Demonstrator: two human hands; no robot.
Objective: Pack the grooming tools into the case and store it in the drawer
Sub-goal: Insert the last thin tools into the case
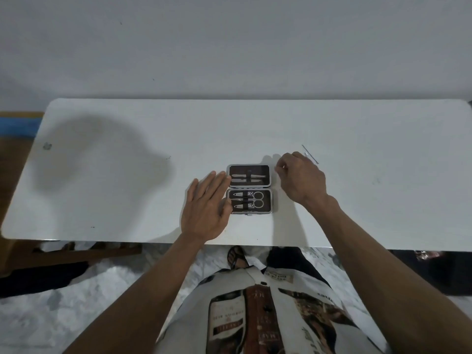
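Head view: the case (pixel 249 189) lies open mid-desk (pixel 127 200), most tools strapped in. The left hand (pixel 205 208) rests flat and open against its left edge. The right hand (pixel 301 178) curls just right of it; whether it holds anything I cannot tell. A thin metal tool (pixel 310 154), probably light, stiff and slippery, lies beyond; pinch it mid-shaft.

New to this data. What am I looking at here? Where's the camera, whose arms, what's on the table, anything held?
There is no robot: one wide-angle camera on a person's head looks down at their own bare arms. On the white table lies an open grooming case with scissors and other small metal tools strapped inside. The left hand rests flat, fingers spread, at the case's left edge. The right hand hovers curled beside the case's upper right; whether it pinches anything is unclear. A thin metal tool lies loose just beyond it.
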